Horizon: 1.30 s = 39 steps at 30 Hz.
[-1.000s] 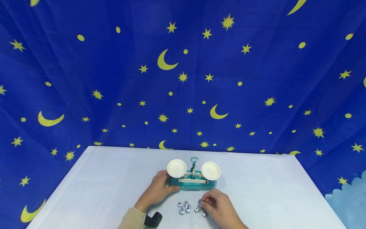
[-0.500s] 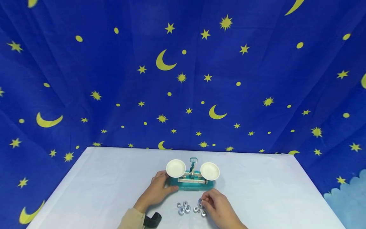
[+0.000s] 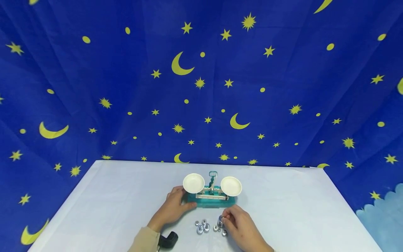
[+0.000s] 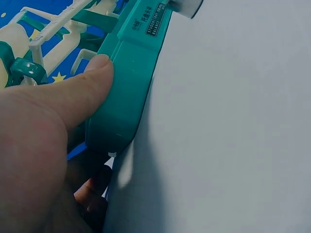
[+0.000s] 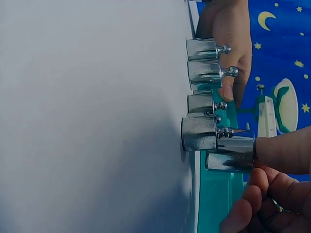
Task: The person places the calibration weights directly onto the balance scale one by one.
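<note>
Right, your left hand [image 3: 173,209] is holding one end of the green tray balance [image 3: 211,202]: the thumb lies across the top of the base [image 4: 124,92], with the other fingers round the end and behind it, partly lost in shadow. Your right hand [image 3: 245,226] is drawn in narrow, thumb and fingertips pinching a shiny metal weight [image 5: 231,154] at its top, the remaining fingers curled in towards the palm. You have that weight near the balance's front edge, right of centre; I can't tell whether its bottom is clear of the tabletop [image 3: 283,206].

The balance stands upright just beyond both your hands, its left pan [image 3: 193,183] above your left fingers and its right pan [image 3: 231,186] beyond your right hand. Both pans are white, and a white graduated bar [image 3: 211,197] runs across below them. Four knobbed weights [image 3: 200,230] are grouped between your hands, and three more [image 3: 215,228] sit just beside your right fingertips.

On the base you can see a black label [image 4: 155,20] in pale capitals, with "STUDENT" and "BALANCE" legible; the wording between them is hard to make out. Chinese characters are printed alongside, too small to read surely. Behind the tabletop hangs a blue cloth [image 3: 132,77] with yellow moons and stars.
</note>
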Motion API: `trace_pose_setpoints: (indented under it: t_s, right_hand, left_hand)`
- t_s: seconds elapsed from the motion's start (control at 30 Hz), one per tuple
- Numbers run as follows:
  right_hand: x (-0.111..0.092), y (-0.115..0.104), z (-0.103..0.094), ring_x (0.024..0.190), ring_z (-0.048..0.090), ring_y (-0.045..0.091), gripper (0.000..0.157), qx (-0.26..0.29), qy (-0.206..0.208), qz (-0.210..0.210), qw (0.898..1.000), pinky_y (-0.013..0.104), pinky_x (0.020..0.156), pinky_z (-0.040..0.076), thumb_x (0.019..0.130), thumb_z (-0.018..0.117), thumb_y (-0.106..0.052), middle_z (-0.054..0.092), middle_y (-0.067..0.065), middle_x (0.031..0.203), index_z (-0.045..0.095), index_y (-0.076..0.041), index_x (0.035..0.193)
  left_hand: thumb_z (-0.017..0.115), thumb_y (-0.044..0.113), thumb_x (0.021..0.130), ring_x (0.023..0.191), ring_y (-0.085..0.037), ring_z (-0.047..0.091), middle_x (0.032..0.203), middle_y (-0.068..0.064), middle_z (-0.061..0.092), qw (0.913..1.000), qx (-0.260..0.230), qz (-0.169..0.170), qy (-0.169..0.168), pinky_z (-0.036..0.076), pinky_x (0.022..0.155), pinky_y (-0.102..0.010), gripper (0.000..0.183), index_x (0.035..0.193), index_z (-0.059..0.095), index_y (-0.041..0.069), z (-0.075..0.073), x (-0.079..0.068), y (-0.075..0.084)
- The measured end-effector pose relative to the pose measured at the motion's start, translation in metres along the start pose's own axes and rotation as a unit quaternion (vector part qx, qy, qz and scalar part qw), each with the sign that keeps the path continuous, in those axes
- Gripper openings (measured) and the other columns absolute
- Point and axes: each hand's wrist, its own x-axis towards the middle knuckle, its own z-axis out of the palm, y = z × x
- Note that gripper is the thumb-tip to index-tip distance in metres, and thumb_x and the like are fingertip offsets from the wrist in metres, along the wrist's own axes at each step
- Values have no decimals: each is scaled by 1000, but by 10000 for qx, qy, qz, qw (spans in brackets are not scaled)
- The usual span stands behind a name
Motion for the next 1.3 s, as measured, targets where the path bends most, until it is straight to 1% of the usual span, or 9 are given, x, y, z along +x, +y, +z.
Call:
trace_pose_setpoints:
  t_s: [0.13,0.37,0.57,0.7,0.97,1.13,1.23,1.3]
  right_hand:
    - [0,-1,-1,75,49,2,4,25,33,-108,9999,22,63,47,98,66,-17,52,-8,87,64,-13,98]
    - [0,-4,-2,77,50,1,4,-79,20,-103,9999,22,66,48,99,64,-17,52,-8,89,63,-14,100]
    - [0,-7,-7,76,49,2,3,-26,15,-79,10000,22,65,48,98,64,-15,52,-8,89,63,-14,101]
    - [-1,-9,-9,75,49,2,3,-73,159,-94,9998,21,64,48,97,65,-14,52,-8,88,64,-15,100]
    - [-2,-16,-15,75,48,2,5,-113,411,-221,9988,21,63,47,98,66,-19,52,-9,88,65,-14,98]
    - [-2,-19,-19,74,49,2,8,-174,583,-227,9979,21,63,47,100,65,-22,51,-11,85,65,-15,95]
    - [-2,-21,-21,74,49,2,5,-251,710,-255,9968,21,63,47,98,66,-19,51,-13,85,65,-18,94]
    - [-2,-22,-23,75,49,2,6,-285,815,-298,9958,21,63,47,97,68,-17,51,-13,85,65,-20,93]
  left_hand:
    - [75,42,88,136,-39,39,139,-20,54,10000,2,-15,16,30,109,-65,75,144,50,-2,0,0,0]
    - [76,41,87,135,-40,40,138,-20,55,10000,21,-60,52,30,109,-65,75,143,52,-2,-1,-1,0]
    - [76,43,87,135,-40,40,139,-20,54,9999,67,-79,52,31,108,-66,76,144,51,-1,0,0,-2]
    - [76,44,87,134,-40,40,138,-20,54,9999,65,-55,54,31,108,-66,76,143,52,-1,0,0,-3]
    - [76,44,87,135,-40,40,139,-20,54,9999,89,-98,28,31,108,-66,76,143,52,-1,1,1,-4]
    - [76,44,87,135,-39,40,138,-19,55,9999,97,-84,18,31,108,-65,76,143,52,-1,1,1,-4]
    - [76,43,87,135,-39,40,138,-19,55,9999,75,-105,1,31,108,-66,75,144,51,0,1,0,-3]
    - [76,43,87,135,-39,40,138,-19,55,9999,63,-123,-13,31,108,-66,75,144,51,0,1,0,-2]
